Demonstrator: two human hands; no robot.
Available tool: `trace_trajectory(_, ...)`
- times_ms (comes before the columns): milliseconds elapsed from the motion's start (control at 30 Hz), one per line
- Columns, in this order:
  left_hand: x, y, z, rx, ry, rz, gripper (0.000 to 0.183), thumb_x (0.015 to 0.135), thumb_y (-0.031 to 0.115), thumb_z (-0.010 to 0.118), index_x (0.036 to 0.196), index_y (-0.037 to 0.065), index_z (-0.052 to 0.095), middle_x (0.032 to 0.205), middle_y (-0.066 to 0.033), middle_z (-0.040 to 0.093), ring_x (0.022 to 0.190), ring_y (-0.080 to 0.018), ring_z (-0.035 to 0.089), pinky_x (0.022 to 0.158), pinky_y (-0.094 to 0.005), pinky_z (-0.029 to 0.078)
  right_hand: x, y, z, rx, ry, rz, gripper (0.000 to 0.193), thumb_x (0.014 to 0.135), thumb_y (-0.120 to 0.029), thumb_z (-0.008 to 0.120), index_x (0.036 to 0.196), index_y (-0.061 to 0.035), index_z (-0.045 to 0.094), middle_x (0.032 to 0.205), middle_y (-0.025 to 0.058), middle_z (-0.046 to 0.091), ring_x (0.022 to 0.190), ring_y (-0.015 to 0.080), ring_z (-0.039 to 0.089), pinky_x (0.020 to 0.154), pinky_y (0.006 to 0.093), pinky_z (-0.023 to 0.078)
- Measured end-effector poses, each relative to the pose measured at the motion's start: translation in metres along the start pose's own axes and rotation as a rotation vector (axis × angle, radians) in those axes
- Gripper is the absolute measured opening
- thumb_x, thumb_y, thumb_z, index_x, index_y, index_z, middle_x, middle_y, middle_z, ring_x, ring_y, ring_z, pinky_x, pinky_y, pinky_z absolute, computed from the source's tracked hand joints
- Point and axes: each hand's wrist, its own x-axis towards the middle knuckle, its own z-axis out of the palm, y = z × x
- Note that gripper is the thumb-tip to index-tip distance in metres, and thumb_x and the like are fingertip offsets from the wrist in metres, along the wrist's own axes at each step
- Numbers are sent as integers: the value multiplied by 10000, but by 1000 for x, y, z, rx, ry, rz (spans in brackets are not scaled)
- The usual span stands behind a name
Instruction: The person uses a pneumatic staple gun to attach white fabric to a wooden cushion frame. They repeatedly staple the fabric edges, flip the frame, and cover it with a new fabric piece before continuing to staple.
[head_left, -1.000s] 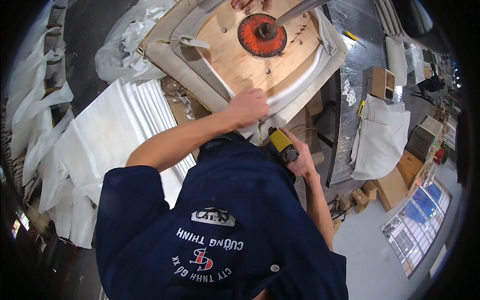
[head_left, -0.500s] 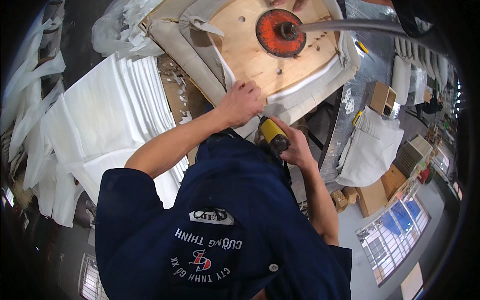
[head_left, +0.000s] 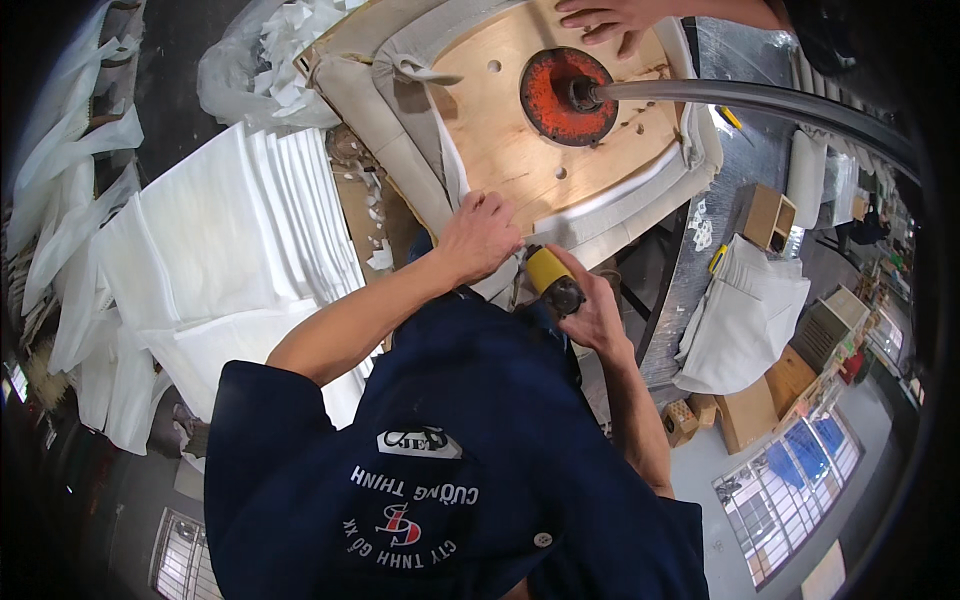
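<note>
A plywood seat panel (head_left: pixel 480 140) lies before me with pale fabric (head_left: pixel 620 195) and white padding round its edges. At its near corner my left hand (head_left: pixel 482 235) is closed, its fingers pinching the fabric edge against the wood. My right hand (head_left: pixel 590 305) is wrapped round a yellow and black staple gun (head_left: pixel 548 270), whose nose is close beside my left fingers at the fabric edge. The exact contact of the nose is hidden. On the panel rests a red round pressing plate (head_left: pixel 568 125) on a metal shaft (head_left: pixel 700 90).
A co-worker's hand (head_left: pixel 615 18) lies on the panel's far side. Stacked white padding sheets (head_left: pixel 220 220) are to my left. On the right-hand metal-topped bench (head_left: pixel 690 270) are folded white cloths (head_left: pixel 750 310), a small wooden box (head_left: pixel 768 218) and a yellow cutter (head_left: pixel 731 117).
The co-worker's hand has come farther into view over the panel. The panel and plate sit slightly lower in the picture. My hands keep nearly the same hold at the corner.
</note>
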Motion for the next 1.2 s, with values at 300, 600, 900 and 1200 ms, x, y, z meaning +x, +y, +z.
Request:
trace_trajectory(300, 11, -2, -6, 17, -20, -6, 227, 894, 269, 671, 788, 72, 709, 950, -114, 586, 1027, -312, 537, 923, -461, 393, 20, -6, 2, -132, 86, 71, 649, 780, -89, 689, 1415, -91, 554, 1102, 246, 710, 1069, 322, 696, 921, 377, 535)
trace_trajectory(600, 12, 16, -15, 122, -64, 21, 230, 853, 289, 698, 814, 66, 741, 964, -126, 609, 1047, -325, 540, 913, -483, 393, 15, 25, -10, -56, 121, 11, 687, 727, -174, 744, 1394, -130, 584, 1083, 254, 716, 1070, 444, 662, 898, 449, 544)
trace_trajectory(900, 104, 59, -7, 58, 130, 192, 303, 858, 263, 689, 1147, 172, 698, 1131, -119, 548, 1093, -325, 503, 912, -480, 394, -13, 82, -150, 457, 277, 132, 313, 741, 13, 641, 1052, 25, 663, 869, 59, 716, 590, 120, 616, 549, 283, 535)
trace_trajectory(1200, 328, 81, 36, 371, -185, 159, 528, 957, 277, 577, 1481, 329, 536, 1152, -124, 482, 1110, -353, 453, 929, -549, 372, 69, 135, -242, 572, 231, 104, 125, 786, -43, 662, 898, 0, 699, 734, 52, 680, 547, 135, 628, 480, 285, 504)
